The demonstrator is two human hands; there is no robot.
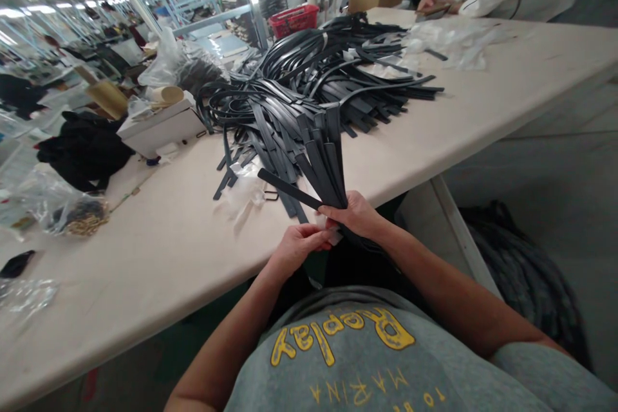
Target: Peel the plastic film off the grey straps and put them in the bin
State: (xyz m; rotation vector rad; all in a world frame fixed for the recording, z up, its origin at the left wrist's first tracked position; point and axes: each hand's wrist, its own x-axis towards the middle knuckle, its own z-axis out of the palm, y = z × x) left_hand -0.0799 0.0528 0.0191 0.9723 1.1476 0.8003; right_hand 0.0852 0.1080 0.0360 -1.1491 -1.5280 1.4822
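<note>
Black, flat, flexible straps (328,167), gathered in a fan, are located at the table's (483,96) near edge. The right hand (360,214) is closed around their lower end. The left hand (297,246) pinches a thin, whitish piece (335,238), apparently film. A glossy, looped heap (299,64) lies toward the far edge.

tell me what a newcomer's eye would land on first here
Probably the big tangled heap of flat dark straps across the middle of the table, with a bright red plastic basket behind it. Next comes the fanned strap bundle gripped in the right hand at the near table edge, the left hand just beside it. Below, yellow "Replay" lettering stands out on the grey shirt.
</note>
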